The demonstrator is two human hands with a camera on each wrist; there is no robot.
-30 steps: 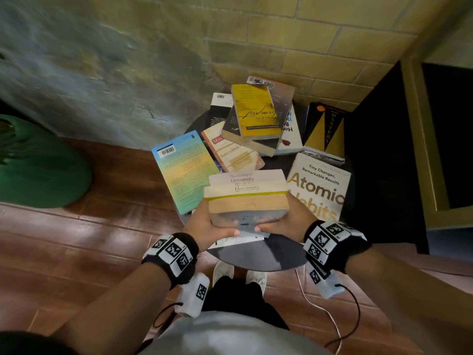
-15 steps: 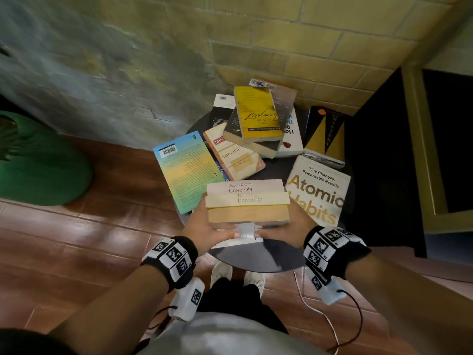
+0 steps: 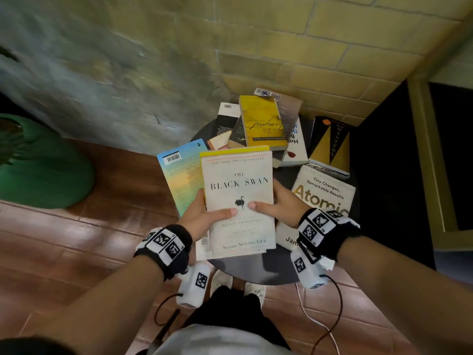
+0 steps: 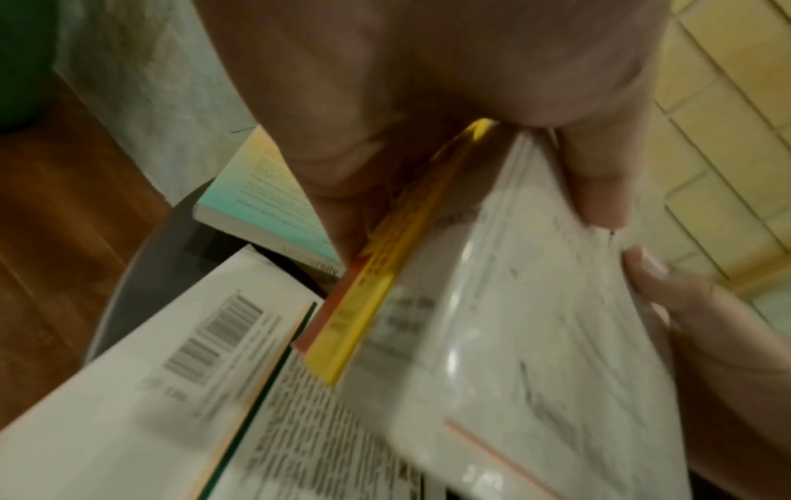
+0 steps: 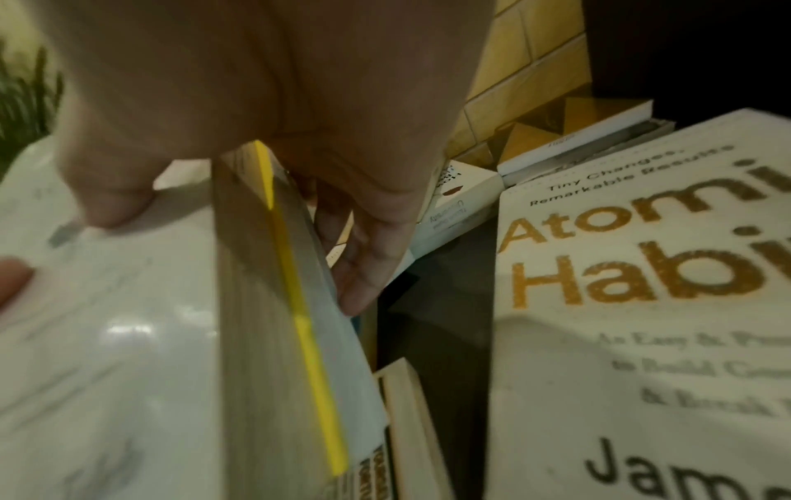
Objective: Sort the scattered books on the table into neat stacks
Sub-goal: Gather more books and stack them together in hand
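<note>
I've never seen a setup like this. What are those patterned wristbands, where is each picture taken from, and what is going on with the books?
No robot here: a person sorts books. One camera sits on the head; the patterned wristbands carry a camera at each wrist, giving the two blurry close-ups. The left hand and right hand grip a small stack topped by The Black Swan, thumbs on its cover. On the round dark table lie Atomic Habits, a blue-and-yellow book, a black-and-gold book and a pile topped by a yellow book.

Books showing: about ten, overlapping, exact count unclear. One Black Swan paperback [image 3: 239,198], one Atomic Habits [image 3: 323,198], one yellow paperback [image 3: 261,121], one black-and-gold Mastery [image 3: 330,144]. Two hands. One green pot [image 3: 38,165].
</note>
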